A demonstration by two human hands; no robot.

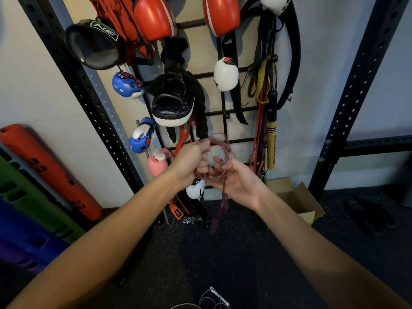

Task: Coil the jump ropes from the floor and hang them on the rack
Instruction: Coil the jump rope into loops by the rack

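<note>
A dark red jump rope [223, 150] is looped into a coil between my two hands, in front of the black wall rack [225, 112]. My left hand [191, 159] is closed on the top left of the coil. My right hand [236, 181] lies palm up under the coil, fingers curled around the strands. The rope's handles [219, 210] hang down blurred below my right hand. A pale thin rope [209, 302] lies on the dark floor at the bottom edge.
The rack carries boxing gloves [127, 84], red pads [153, 16], a black mitt [171, 105] and hanging ropes and bands [265, 97]. Black perforated uprights [73, 70] flank it. Coloured rollers [44, 170] lean at left. An open cardboard box [298, 197] sits on the floor at right.
</note>
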